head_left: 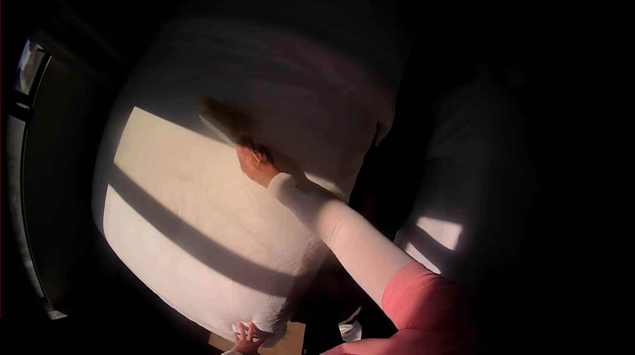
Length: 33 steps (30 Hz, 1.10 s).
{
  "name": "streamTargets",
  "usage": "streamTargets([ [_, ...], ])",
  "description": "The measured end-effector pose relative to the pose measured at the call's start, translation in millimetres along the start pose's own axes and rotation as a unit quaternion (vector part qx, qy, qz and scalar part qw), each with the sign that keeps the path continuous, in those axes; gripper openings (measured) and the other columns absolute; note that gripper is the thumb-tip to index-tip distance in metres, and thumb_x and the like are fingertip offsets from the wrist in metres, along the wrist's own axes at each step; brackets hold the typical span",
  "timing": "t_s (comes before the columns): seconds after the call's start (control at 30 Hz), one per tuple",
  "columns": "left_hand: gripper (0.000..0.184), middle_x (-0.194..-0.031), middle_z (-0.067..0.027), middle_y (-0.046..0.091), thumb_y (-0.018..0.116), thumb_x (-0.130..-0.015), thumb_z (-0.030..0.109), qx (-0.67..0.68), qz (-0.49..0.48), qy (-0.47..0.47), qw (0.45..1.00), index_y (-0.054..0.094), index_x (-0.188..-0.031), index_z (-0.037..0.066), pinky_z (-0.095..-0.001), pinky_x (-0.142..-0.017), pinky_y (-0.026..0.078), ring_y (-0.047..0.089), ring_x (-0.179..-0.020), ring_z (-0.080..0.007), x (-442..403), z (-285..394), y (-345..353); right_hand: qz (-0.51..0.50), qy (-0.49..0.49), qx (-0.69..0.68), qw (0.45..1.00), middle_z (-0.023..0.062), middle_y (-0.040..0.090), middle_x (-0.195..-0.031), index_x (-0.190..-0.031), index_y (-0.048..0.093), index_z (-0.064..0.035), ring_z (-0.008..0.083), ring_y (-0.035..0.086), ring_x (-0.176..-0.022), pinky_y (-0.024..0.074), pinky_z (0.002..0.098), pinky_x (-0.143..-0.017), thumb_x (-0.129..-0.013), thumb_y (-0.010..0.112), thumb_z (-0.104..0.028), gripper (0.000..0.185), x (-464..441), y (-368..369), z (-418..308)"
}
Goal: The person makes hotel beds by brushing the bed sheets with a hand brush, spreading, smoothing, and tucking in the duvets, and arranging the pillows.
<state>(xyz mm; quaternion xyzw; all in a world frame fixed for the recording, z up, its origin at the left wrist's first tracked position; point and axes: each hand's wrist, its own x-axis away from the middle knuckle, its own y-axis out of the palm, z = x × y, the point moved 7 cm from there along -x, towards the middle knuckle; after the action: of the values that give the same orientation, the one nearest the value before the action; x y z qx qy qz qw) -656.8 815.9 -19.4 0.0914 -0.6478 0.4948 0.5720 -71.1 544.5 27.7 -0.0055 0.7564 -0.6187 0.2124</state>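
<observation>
My right hand (pixel 256 162), at the end of a white sleeve, is closed around a brush (pixel 225 120) with a pale body and dark bristles. The brush is over the white sheet (pixel 178 203) of a bed, by the edge of a sunlit patch, and its far end is blurred in shadow. Near the bottom edge of the view, my left hand (pixel 246 338) rests on the sheet's near corner with its fingers spread.
Beyond a dark gap on the right lies a second white surface (pixel 440 232), partly sunlit. A window frame (pixel 33 84) stands at the far left. Below the bed's corner are a tan surface (pixel 291 338) and a small white object (pixel 350 330).
</observation>
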Motion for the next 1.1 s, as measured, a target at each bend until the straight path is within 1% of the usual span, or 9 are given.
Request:
streamTargets([
  [0.17,0.060,-0.117,-0.0142,0.060,0.063,-0.076,0.054,0.392,-0.246,0.038,0.886,0.056,-0.122,0.015,-0.0375,-0.092,0.044,0.055,-0.109,-0.0305,-55.0,13.3,-162.5,0.017,0.265,-0.232,0.936,0.0213,0.057,-0.089,-0.110,0.047,0.0007,0.0389,0.056,-0.076,0.0452,0.0450,-0.062,-0.086,0.056,-0.014,0.030,147.2,-53.8,187.2],
  [0.27,0.041,-0.107,-0.0148,0.062,0.066,-0.081,0.024,0.442,0.159,0.083,0.879,0.057,-0.118,0.008,-0.0388,-0.079,0.050,0.062,-0.091,-0.0325,-150.6,-25.3,-452.0,0.016,0.298,0.027,0.954,0.0233,0.061,-0.100,-0.115,0.047,0.0030,0.0424,0.058,-0.091,0.0483,0.0450,-0.073,-0.087,0.052,-0.025,0.040,308.5,-114.3,236.2],
  [0.3,0.044,-0.110,-0.0160,0.060,0.068,-0.079,0.018,0.389,0.300,0.059,0.869,0.055,-0.119,0.005,-0.0393,-0.082,0.049,0.060,-0.095,-0.0336,-182.2,-49.2,-529.6,-0.270,0.536,-0.134,0.788,0.0222,0.064,-0.092,-0.111,0.049,0.0043,0.0410,0.061,-0.085,0.0510,0.0465,-0.067,-0.088,0.048,-0.034,0.045,411.9,-64.3,271.5],
  [0.37,0.047,-0.120,-0.0167,0.053,0.067,-0.080,0.018,0.327,0.467,0.033,0.821,0.052,-0.122,0.006,-0.0398,-0.091,0.044,0.051,-0.111,-0.0332,-243.5,-94.6,-662.4,-0.283,0.699,-0.115,0.647,0.0188,0.064,-0.076,-0.097,0.049,-0.0001,0.0336,0.063,-0.068,0.0494,0.0471,-0.056,-0.086,0.047,-0.037,0.038,468.2,-115.6,294.2],
  [0.5,0.064,-0.142,-0.0216,0.028,0.065,-0.081,0.035,0.214,0.621,-0.060,0.752,0.038,-0.136,0.014,-0.0549,-0.095,0.037,0.032,-0.125,-0.0450,-352.9,-123.7,-826.4,-0.106,0.593,-0.293,0.743,0.0166,0.058,-0.077,-0.096,0.048,0.0004,0.0308,0.059,-0.071,0.0483,0.0417,-0.059,-0.088,0.048,-0.032,0.033,370.6,-100.2,385.5],
  [0.6,0.083,-0.150,-0.0205,0.001,0.066,-0.068,0.060,0.038,0.357,-0.010,0.933,0.030,-0.139,0.036,-0.0731,-0.096,0.014,0.004,-0.129,-0.0587,-428.1,-9.0,-779.6,0.061,0.487,-0.317,0.812,0.0114,0.042,-0.073,-0.096,0.043,0.0002,0.0248,0.045,-0.060,0.0381,0.0352,-0.059,-0.097,0.038,-0.032,0.033,170.3,-144.6,449.6],
  [0.77,0.068,-0.148,-0.0135,0.013,0.069,-0.065,0.055,-0.057,0.416,0.038,0.907,0.050,-0.126,0.032,-0.0739,-0.098,0.009,0.003,-0.129,-0.0583,-452.9,21.2,-718.2,0.157,0.405,-0.366,0.823,0.0230,0.053,-0.072,-0.109,0.039,-0.0017,0.0410,0.053,-0.061,0.0456,0.0398,-0.056,-0.095,0.044,-0.020,0.024,0.8,-107.1,538.8],
  [0.97,0.057,-0.148,-0.0103,0.013,0.066,-0.069,0.054,-0.072,0.439,0.043,0.895,0.056,-0.120,0.029,-0.0740,-0.098,0.009,0.003,-0.128,-0.0595,-472.7,16.3,-705.2,-0.224,0.575,-0.592,0.519,0.0059,0.045,-0.053,-0.087,0.055,-0.0073,0.0139,0.038,-0.037,0.0282,0.0296,-0.034,-0.090,0.047,-0.030,0.024,303.7,243.4,531.5],
  [1.1,0.058,-0.150,-0.0037,0.014,0.073,-0.064,0.042,-0.029,0.454,0.059,0.888,0.059,-0.117,0.025,-0.0724,-0.099,0.004,-0.001,-0.130,-0.0570,-472.1,18.6,-699.9,-0.269,0.761,-0.385,0.449,0.0073,0.050,-0.055,-0.091,0.052,-0.0051,0.0173,0.050,-0.040,0.0421,0.0306,-0.032,-0.089,0.044,-0.044,0.039,423.4,76.6,415.0],
])
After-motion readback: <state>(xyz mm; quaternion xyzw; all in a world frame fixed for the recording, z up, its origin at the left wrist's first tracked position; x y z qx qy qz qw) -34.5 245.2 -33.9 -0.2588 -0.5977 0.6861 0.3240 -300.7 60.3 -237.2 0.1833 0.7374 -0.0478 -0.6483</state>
